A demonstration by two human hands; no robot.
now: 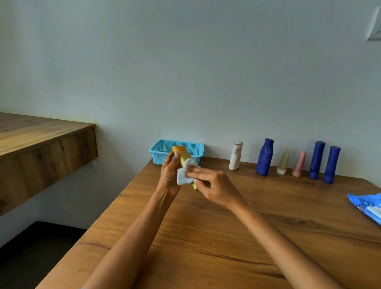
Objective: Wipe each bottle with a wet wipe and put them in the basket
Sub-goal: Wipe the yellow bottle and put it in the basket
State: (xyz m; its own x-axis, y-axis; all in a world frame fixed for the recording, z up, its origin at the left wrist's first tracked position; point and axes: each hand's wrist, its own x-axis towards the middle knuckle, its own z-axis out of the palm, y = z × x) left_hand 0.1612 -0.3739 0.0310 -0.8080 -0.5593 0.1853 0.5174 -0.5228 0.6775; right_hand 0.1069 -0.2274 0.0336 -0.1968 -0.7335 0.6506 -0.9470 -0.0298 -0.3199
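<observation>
The yellow bottle [182,156] is held up in the air above the far left part of the counter [211,241], tilted with its orange cap end toward the far edge and in front of the basket. The left hand [170,174] grips it from the left side, fingers curled round its upper body. A white wet wipe [185,174] is wrapped against the bottle's lower half, and the right hand [213,187] presses it there with its fingers laid over the wipe and the thumb tucked under. The light blue perforated basket [179,150] sits at the far left corner of the counter, against the wall; what lies inside it cannot be made out. Along the far edge stand 6 more bottles in a row: a white bottle [236,156], a large blue bottle [264,157], a pale yellow tube [283,162], a pink tube [299,164], and 2 tall blue bottles [317,160] nearest the far right corner. A blue pack of wipes [376,211] lies flat at the right edge.
</observation>
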